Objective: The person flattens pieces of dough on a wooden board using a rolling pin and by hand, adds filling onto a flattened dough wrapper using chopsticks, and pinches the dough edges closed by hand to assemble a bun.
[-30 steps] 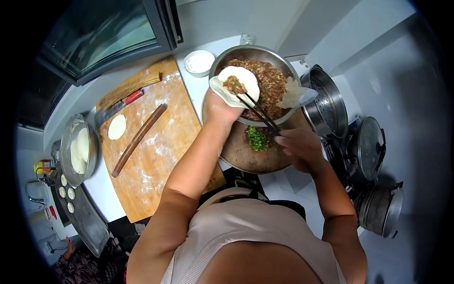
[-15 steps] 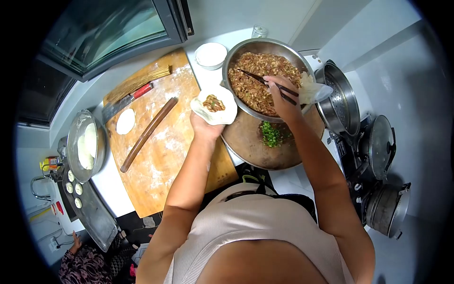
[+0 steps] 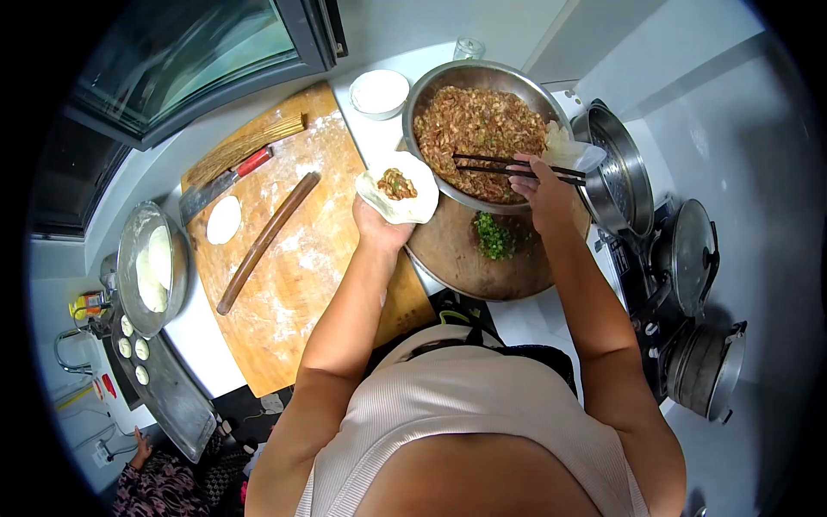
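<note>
On the palm of my left hand [image 3: 379, 229] rests a round dough wrapper [image 3: 419, 205], with a small heap of meat filling [image 3: 396, 183] at its middle. My fingers under it are mostly hidden. A pair of dark chopsticks [image 3: 491, 164] is gripped in my right hand [image 3: 541, 185], over the near right side of a steel bowl [image 3: 412, 110]. Minced filling [image 3: 474, 116] fills much of that bowl, and the chopstick tips reach over it. Chopped green onion [image 3: 494, 237] lies just below the bowl on a round chopping board [image 3: 465, 271].
A floured wooden board [image 3: 345, 302] carries a rolling pin [image 3: 269, 243], a flat dough round [image 3: 224, 220], a cleaver [image 3: 207, 194] and a brush [image 3: 245, 149]. Left stand a dough bowl [image 3: 179, 284] and a tray [image 3: 172, 396] with several buns. Pots [image 3: 693, 258] are at right. Another person's sleeve [image 3: 164, 482] shows lower left.
My right hand has moved right and slightly nearer to me, swinging the chopsticks closer to level. The wrapper with filling stays on my left hand, shifted slightly right.
</note>
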Motion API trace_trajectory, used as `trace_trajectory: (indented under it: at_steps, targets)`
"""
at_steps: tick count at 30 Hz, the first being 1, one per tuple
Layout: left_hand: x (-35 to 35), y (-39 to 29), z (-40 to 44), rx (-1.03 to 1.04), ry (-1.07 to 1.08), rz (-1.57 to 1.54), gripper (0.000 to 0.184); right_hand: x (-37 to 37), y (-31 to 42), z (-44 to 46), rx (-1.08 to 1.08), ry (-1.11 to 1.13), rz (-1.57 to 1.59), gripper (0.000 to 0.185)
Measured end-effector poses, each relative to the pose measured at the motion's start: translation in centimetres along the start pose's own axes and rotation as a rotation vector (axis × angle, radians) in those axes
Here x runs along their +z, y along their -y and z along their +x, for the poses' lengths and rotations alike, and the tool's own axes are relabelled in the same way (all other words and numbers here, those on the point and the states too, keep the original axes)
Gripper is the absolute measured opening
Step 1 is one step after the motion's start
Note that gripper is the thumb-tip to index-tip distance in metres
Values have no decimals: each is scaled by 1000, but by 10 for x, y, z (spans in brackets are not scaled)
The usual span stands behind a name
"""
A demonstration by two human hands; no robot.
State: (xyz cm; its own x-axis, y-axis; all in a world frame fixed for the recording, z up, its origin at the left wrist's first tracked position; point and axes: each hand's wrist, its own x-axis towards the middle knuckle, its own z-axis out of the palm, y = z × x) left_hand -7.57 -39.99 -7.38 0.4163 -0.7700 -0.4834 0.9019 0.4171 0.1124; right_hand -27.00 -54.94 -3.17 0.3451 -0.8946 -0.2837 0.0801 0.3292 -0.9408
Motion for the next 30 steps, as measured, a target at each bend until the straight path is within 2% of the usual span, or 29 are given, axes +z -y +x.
trace_trajectory:
  at_steps: [5,13,17,20,23,24,27,30]
  targets:
    - [4,-2,-3,-9,-23,-4,44,-15,-16,8,182,-74,233,28]
    - [3,-4,-2,0,7,4,44,-13,-13,7,196,-141,387,28]
    - [15,-4,-5,7,17,43,43,-19,-7,8,149,-149,423,27]
    - [18,4,6,-24,95,54,41,-26,7,3,56,-68,459,28]
    - [48,21,6,-19,74,95,40,-24,31,-9,35,-34,552,29]
    - [55,28,9,-38,113,83,39,-13,46,-23,36,-103,543,30]
    - [79,49,15,-74,262,23,41,-21,51,-36,-25,73,632,30]
    - [99,61,7,-115,243,-27,43,-24,43,-46,-213,54,497,30]
